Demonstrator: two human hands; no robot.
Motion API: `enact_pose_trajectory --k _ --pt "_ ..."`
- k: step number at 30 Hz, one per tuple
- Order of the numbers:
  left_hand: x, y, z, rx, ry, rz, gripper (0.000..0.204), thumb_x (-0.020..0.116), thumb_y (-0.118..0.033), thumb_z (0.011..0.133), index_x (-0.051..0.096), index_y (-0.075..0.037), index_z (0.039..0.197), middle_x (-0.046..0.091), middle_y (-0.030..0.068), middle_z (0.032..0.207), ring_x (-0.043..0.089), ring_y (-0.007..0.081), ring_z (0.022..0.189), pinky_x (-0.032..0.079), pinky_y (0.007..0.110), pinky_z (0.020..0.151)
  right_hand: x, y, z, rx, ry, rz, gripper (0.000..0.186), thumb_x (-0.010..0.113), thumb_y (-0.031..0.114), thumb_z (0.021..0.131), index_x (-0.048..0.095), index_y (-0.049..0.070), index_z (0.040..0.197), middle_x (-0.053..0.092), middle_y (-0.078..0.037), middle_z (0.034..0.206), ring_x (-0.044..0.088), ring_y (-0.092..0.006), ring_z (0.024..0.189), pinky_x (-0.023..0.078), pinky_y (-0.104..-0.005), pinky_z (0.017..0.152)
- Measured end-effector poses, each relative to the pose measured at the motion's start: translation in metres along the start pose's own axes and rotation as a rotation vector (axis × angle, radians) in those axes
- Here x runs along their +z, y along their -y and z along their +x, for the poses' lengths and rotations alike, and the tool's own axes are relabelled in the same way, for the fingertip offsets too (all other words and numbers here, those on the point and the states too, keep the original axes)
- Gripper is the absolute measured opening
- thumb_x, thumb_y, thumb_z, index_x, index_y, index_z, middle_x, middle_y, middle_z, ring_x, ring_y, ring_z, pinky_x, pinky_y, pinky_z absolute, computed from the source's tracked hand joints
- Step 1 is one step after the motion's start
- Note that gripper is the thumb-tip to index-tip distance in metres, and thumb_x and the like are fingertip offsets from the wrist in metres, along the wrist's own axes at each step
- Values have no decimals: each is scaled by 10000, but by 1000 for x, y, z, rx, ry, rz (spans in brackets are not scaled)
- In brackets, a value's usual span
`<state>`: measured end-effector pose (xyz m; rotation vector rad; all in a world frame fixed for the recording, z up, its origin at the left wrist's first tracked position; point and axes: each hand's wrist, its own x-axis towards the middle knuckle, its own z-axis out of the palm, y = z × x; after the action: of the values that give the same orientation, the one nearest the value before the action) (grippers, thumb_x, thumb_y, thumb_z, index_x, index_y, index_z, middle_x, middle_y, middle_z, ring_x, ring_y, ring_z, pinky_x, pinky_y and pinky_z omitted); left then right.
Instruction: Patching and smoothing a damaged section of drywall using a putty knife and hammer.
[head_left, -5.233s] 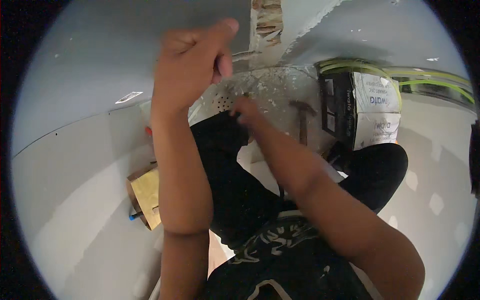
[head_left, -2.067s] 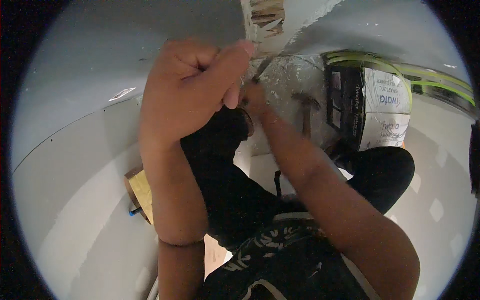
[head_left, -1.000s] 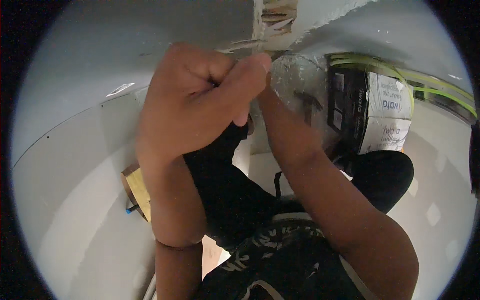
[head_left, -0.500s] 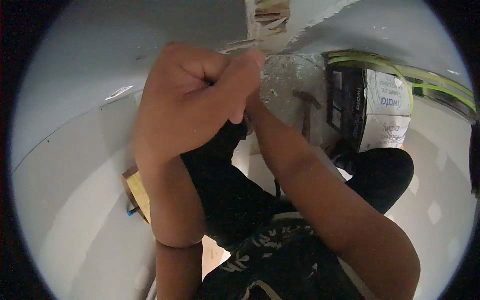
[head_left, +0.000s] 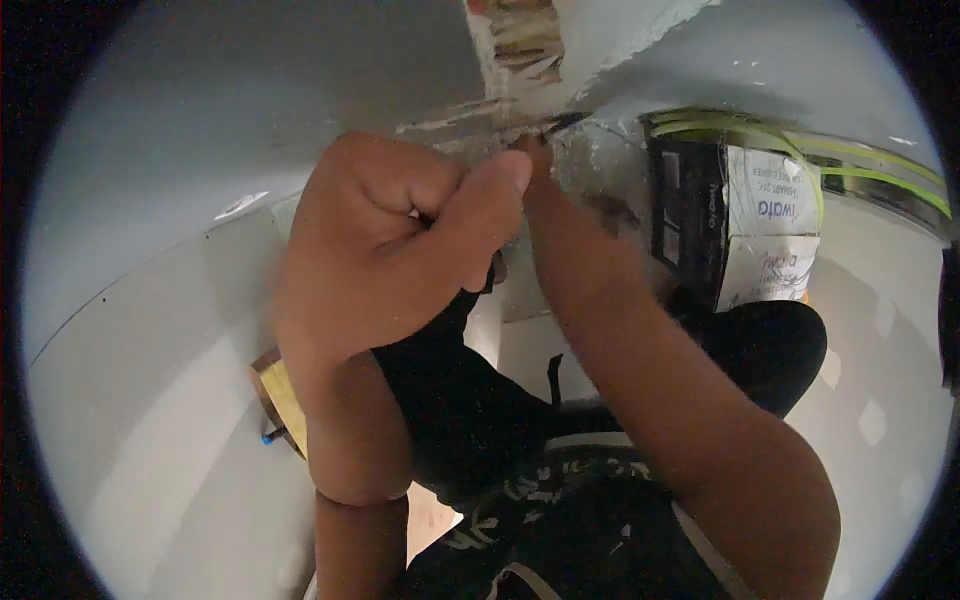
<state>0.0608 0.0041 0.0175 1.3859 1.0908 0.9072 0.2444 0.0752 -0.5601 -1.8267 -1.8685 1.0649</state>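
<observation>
Left hand [head_left: 400,235] makes a fist, fingers curled together; whether anything is inside cannot be told. Just beyond its thumb, the blurred, partly hidden right hand [head_left: 536,152] grips a dark slim tool [head_left: 570,123] at the floor's [head_left: 610,165] far edge, its long axis pointing away and rightward, its handle hidden. Farther right, a blurry hammer [head_left: 615,211] lies near a box [head_left: 770,220].

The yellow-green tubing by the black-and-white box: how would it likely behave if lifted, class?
The yellow-green tubing would probably flex rather than stay rigid, since it lies in curves by the black-and-white box. It may spring back somewhat, as those bends look smooth. Each strand looks thin, so one alone is probably light.
</observation>
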Motion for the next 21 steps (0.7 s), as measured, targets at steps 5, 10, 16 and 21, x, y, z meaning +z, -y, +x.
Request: enact_pose_trajectory --k 5,10,16,21 --pt "-29 29 -42 -202 -44 218 425 629 -106 872 537 -41 463 500 19 417 386 72 353 283 248 376 150 182 -196 208 42 515 330 630 228 806 616 -5 1039 660 -163 950 645 -308 850 528 -431 701" --pt "-8 11 -13 -89 -19 264 436 617 -87 878 533 -43 452 489 41 407 401 111 351 368 277 442 97 89 -83 371 -286 529 324 686 323 790 622 78 991 662 -110 824 623 -256 649 480 -405 640" --pt "-2 17 -9 -26 12 162 426 599 -30 880 512 -19 463 505 30 429 379 76 366 254 268 393 22 46 -47 124 -234 -349 318 692 271 757 596 15 920 631 -123 682 618 -289 610 475 -391 589" --pt "-4 24 -11 -135 -1 244 414 582 -20 882 521 -16 472 512 39 439 389 86 381 260 264 395 75 159 -153 719 -331 724 347 612 279 858 592 -38 998 663 -196 865 665 -348 761 509 -472 710"
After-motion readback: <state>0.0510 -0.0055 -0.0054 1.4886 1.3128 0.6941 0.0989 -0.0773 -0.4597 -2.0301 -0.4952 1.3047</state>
